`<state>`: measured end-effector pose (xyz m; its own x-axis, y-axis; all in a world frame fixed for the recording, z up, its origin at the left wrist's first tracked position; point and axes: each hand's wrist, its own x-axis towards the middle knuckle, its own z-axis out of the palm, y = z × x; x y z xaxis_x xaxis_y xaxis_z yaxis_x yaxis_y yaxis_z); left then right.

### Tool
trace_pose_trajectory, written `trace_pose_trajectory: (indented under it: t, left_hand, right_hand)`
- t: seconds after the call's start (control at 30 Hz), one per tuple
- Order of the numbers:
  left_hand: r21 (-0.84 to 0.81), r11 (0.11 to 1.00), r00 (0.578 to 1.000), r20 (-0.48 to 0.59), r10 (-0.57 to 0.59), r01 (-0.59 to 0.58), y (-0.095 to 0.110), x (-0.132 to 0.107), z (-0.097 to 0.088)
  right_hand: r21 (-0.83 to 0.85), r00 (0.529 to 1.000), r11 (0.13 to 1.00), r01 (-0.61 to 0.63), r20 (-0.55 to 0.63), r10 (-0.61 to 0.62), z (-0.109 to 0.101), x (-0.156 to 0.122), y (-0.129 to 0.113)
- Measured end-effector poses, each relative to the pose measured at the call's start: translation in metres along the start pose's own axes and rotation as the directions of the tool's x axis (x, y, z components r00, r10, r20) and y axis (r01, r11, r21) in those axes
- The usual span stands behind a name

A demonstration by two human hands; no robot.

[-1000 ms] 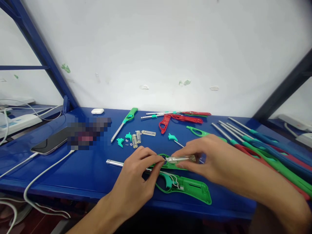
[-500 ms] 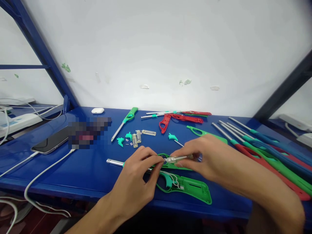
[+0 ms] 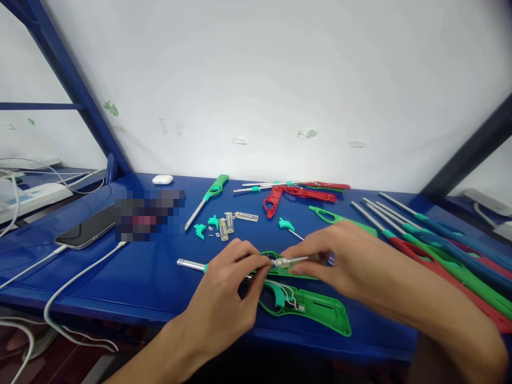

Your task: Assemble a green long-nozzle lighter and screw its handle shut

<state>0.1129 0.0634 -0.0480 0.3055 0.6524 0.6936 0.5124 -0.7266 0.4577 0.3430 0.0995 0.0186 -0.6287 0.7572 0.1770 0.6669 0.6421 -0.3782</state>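
Observation:
My right hand [image 3: 326, 256] grips a small clear lighter fuel tank [image 3: 294, 261], its whitish end pointing left. At that end my left hand [image 3: 236, 282] pinches thumb and forefinger together; what lies between them is too small to make out. Below the hands lies an opened green utility lighter half-shell [image 3: 326, 309], with a teal trigger [image 3: 279, 295] and white wires [image 3: 291, 297] inside. Its metal tube [image 3: 191, 265] sticks out left of my left hand. Behind, partly covered by both hands, is another green shell half [image 3: 306, 271].
Several loose clear tanks [image 3: 247, 216] and teal triggers [image 3: 200, 231] lie mid-table. A green lighter [image 3: 216, 188] and red shells [image 3: 272, 201] are farther back. Several long lighters [image 3: 404, 240] lie at right. A phone [image 3: 88, 226] with cables, and a white earbud case [image 3: 162, 180], are at left.
The whole view has shifted slightly to the right. Both hands stay at the fuel tank's end in nearly the same pose; the lighter parts have not moved on the table.

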Motion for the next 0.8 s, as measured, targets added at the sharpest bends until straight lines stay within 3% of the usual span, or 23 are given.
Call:
trace_pose_trajectory:
  t: [0.3,0.57,0.8]
  left_hand:
    - [0.003,1.000,1.000,0.004,0.007,-0.007,0.0009,0.0008,-0.0002]
    - [0.005,1.000,1.000,-0.017,-0.018,0.018,-0.0010,-0.0009,0.0005]
    - [0.005,0.999,0.998,-0.029,0.049,-0.049,0.0007,-0.0014,0.0009]
  right_hand:
    - [-0.015,0.999,0.999,0.040,-0.024,-0.041,0.0019,-0.0009,-0.0014]
    - [-0.004,1.000,1.000,-0.004,-0.010,0.004,-0.0058,-0.0072,0.0008]
    - [0.019,1.000,1.000,0.009,0.001,-0.009,-0.0024,-0.0051,0.0024]
